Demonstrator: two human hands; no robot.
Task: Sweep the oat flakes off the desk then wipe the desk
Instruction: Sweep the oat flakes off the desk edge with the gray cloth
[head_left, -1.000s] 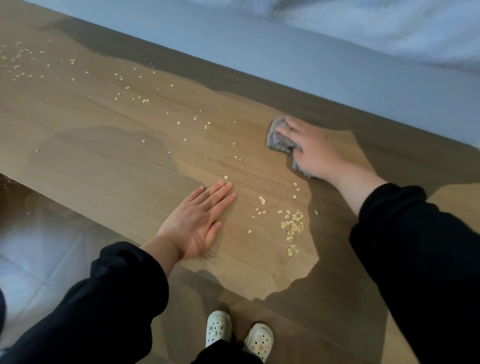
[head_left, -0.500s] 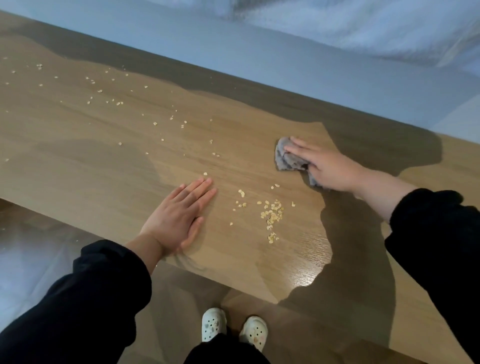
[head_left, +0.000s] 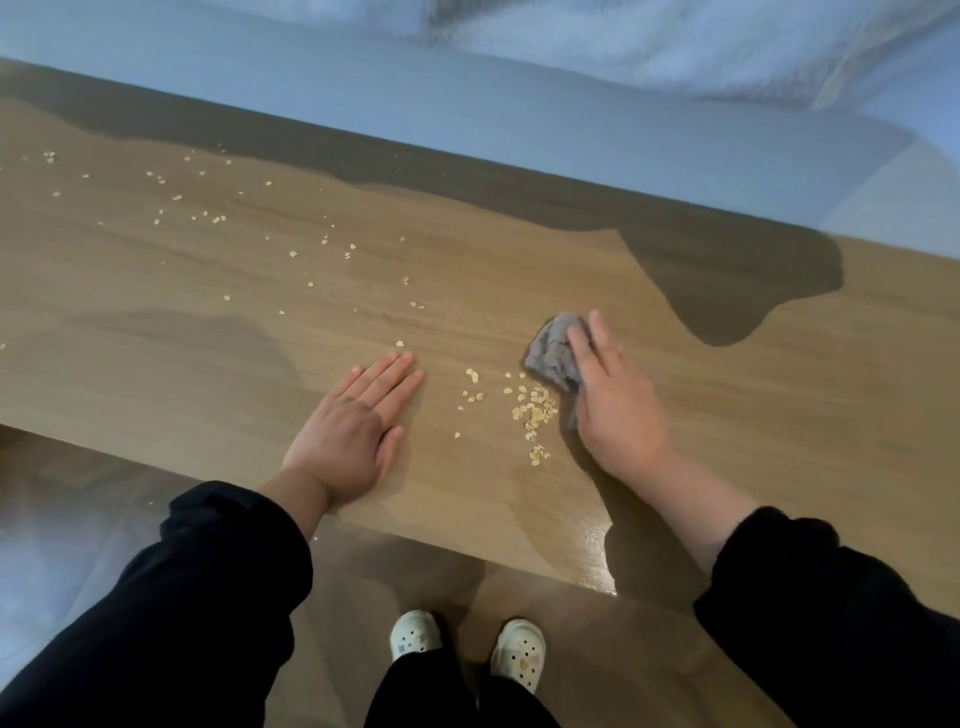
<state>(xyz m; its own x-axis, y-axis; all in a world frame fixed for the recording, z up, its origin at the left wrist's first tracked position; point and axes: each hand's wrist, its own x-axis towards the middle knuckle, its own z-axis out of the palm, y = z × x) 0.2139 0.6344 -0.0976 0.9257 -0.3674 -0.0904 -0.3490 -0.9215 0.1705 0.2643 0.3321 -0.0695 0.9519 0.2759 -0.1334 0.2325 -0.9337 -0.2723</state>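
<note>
Desk (head_left: 156, 374): wood-grain top, part sunlit, part in shadow along the far edge.

Flakes (head_left: 535, 410): main heap near the front edge, between the two hands, just left of the cloth. A few loose ones lie left of the heap; a thin scatter runs across the far left of the desk.

Cloth (head_left: 551, 356): grey, crumpled, on the desk, its lower edge touching the heap.

Right hand (head_left: 618, 410): lies over the cloth, fingers straight and close together, pressing it down. Thumb hidden, so whether it hooks the cloth is unclear.

Left hand (head_left: 353, 431): palm flat on the desk, fingers straight and together, thumb out, holding nothing, left of the flakes.

Sleeves (head_left: 208, 571): black, both arms.

Shoes (head_left: 415, 631): pale perforated clogs, a pair, on the floor (head_left: 597, 649) before the desk.
</note>
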